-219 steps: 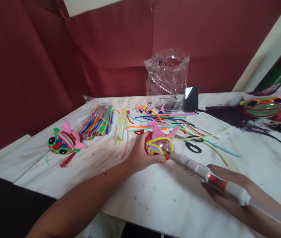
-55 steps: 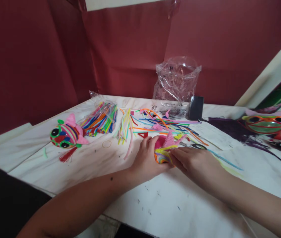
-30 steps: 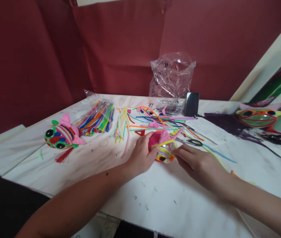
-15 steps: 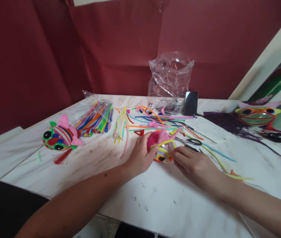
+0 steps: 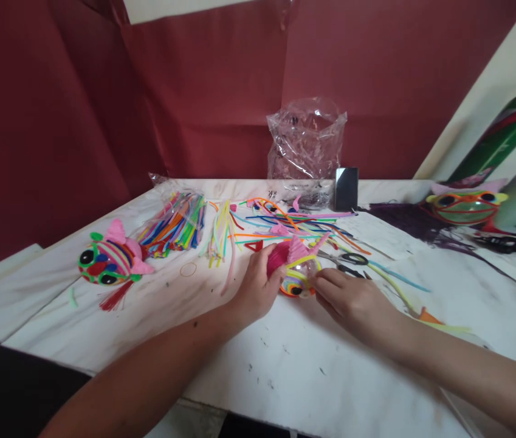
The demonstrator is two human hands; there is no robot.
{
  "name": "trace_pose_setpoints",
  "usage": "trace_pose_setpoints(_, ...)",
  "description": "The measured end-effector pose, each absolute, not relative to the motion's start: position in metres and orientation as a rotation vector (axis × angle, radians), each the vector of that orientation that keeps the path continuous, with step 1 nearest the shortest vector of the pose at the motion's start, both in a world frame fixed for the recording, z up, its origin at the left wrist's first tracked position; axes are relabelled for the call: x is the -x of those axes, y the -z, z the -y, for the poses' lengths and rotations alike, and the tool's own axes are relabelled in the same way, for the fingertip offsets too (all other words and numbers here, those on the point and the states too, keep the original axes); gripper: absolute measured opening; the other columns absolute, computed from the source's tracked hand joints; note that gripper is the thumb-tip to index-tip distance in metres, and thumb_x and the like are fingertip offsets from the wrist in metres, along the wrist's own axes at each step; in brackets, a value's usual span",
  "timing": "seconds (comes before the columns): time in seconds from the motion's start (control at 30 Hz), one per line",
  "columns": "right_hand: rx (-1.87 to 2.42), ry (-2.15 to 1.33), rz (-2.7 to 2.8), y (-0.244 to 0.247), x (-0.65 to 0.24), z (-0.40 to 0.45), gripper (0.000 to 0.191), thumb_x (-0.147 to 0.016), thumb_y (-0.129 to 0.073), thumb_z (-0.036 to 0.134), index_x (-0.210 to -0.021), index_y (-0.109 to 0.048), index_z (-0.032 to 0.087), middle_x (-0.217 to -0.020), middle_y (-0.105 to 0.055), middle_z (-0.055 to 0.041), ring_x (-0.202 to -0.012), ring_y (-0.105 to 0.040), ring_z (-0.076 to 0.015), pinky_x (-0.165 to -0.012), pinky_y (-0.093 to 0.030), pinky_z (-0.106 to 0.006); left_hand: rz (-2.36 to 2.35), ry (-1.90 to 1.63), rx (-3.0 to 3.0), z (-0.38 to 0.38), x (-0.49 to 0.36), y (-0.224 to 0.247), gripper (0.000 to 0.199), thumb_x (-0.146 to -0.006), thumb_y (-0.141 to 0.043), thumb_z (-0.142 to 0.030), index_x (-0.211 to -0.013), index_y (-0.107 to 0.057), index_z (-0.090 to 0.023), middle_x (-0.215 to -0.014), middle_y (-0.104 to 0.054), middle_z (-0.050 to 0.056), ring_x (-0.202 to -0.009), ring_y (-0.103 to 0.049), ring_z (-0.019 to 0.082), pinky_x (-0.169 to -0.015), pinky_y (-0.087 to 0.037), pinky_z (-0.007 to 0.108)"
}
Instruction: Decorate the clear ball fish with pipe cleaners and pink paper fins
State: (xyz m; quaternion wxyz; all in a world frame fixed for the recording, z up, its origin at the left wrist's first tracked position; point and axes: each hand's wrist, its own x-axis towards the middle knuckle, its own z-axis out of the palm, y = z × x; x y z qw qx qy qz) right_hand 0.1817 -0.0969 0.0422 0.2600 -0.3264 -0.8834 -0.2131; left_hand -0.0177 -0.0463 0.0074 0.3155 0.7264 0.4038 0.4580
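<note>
A small fish-shaped craft [image 5: 304, 267] with a clear body, pink fins, a dark eye and yellow and orange pipe-cleaner trim is between my hands, just above the marble-patterned table. My left hand [image 5: 260, 280] is closed round its left side, thumb toward me. At its right edge the fingers of my right hand [image 5: 342, 295] are pinched together against the trim; whether a small piece is between those fingertips is hidden. Just behind the right hand lie scissors [image 5: 352, 260] with black handles. A red pipe-cleaner triangle [image 5: 254, 246] is beyond my left hand.
A finished-looking fish craft [image 5: 109, 255] with a red tassel sits at left, by a bagged bundle of pipe cleaners [image 5: 178, 222]. Loose pipe cleaners [image 5: 223, 234] lie across the back. A black phone [image 5: 346, 188] leans near a clear plastic bag [image 5: 306, 146]. Another craft [image 5: 467, 205] is far right.
The view has shifted slightly. My left hand keeps its hold on the fish craft, and my right fingers stay pinched at its edge with hardly any movement.
</note>
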Motion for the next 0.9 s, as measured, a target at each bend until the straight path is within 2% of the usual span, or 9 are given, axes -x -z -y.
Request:
trace_pose_setpoints(0.23, 0.922, 0.526, 2.366, -0.042, -0.178, 0.091, 0.03, -0.096, -0.035, 0.01, -0.086, -0.063, 0.013, -0.073, -0.063, -0.0065, -0.06, -0.06, -0.0153, -0.049, -0.043, -0.024, -1.043, -1.229, -1.735, 0.041, 0.019, -0.004, 0.047, -0.089, -0.054, -0.033, -0.133, -0.047, -0.019, -0.14, -0.051, 0.014, -0.134, -0.042, 0.027, -0.113, -0.03, 0.045)
trace_pose_setpoints(0.37, 0.97, 0.43, 2.343, -0.043, -0.174, 0.08, 0.024, -0.095, -0.042, 0.012, -0.082, -0.063, 0.014, -0.074, -0.062, -0.0064, -0.063, -0.059, -0.0162, -0.055, -0.046, -0.025, -1.02, -1.235, -1.646, 0.035, 0.02, -0.004, 0.045, -0.09, -0.052, -0.034, -0.132, -0.047, -0.019, -0.142, -0.05, 0.013, -0.136, -0.04, 0.027, -0.114, -0.028, 0.045)
trace_pose_setpoints(0.6, 1.059, 0.301, 2.289, -0.045, -0.17, 0.07, 0.018, -0.092, -0.048, 0.013, -0.082, -0.063, 0.014, -0.078, -0.063, -0.0075, -0.068, -0.062, -0.0182, -0.06, -0.048, -0.027, -1.018, -1.243, -1.59, 0.033, 0.02, -0.004, 0.041, -0.092, -0.049, -0.036, -0.129, -0.048, -0.019, -0.14, -0.052, 0.013, -0.132, -0.045, 0.026, -0.111, -0.033, 0.044)
trace_pose_setpoints(0.9, 1.062, 0.374, 2.323, -0.042, -0.174, 0.071, 0.02, -0.093, -0.046, 0.012, -0.081, -0.062, 0.016, -0.078, -0.063, -0.0077, -0.067, -0.061, -0.0184, -0.059, -0.047, -0.027, -1.001, -1.257, -1.551, 0.035, 0.018, -0.003, 0.043, -0.089, -0.055, -0.038, -0.127, -0.05, -0.02, -0.14, -0.052, 0.013, -0.132, -0.045, 0.027, -0.11, -0.035, 0.043)
